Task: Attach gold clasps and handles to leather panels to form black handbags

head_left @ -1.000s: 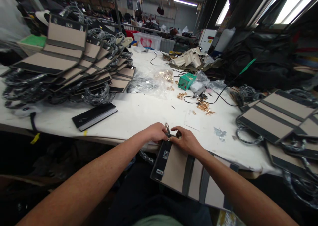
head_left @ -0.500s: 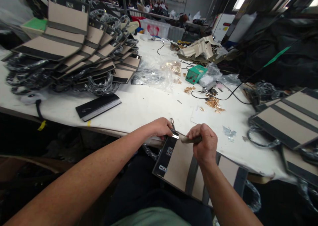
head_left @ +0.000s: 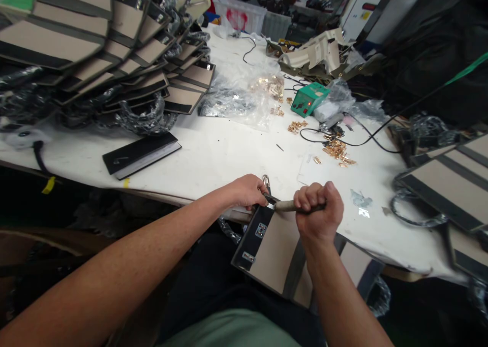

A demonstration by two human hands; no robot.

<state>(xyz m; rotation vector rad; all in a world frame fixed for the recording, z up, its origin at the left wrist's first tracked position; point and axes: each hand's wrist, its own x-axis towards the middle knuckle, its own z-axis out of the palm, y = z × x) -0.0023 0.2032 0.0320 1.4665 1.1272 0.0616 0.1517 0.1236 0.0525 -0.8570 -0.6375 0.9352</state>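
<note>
My left hand point(head_left: 249, 192) is closed at the far corner of a beige and black bag panel point(head_left: 280, 248), fingers pinching beside a small silver metal plate point(head_left: 270, 206). In my right fist point(head_left: 320, 210) is a rod-shaped hand tool point(head_left: 286, 206) with a greyish-tan shaft; its left end meets the plate area, and its exact kind is unclear. Along the panel's black strip sit a square metal fitting point(head_left: 261, 230) and another silver fitting point(head_left: 248, 256). The panel rests over the table's front edge, partly hidden by my right forearm. A shiny metal piece point(head_left: 266, 180) lies just beyond my left fingers.
Stacked bag panels point(head_left: 68, 42) with plastic-wrapped handles fill the left. A black folded piece point(head_left: 141, 156) lies near the table edge. Gold fittings point(head_left: 337, 149), a green box point(head_left: 309, 99) and a black cord point(head_left: 366, 141) are ahead. More panels point(head_left: 450, 189) stand at right.
My right hand has brought the tool left against the plate area, from slightly apart. My left hand keeps its hold at the corner. The whole view has tilted down.
</note>
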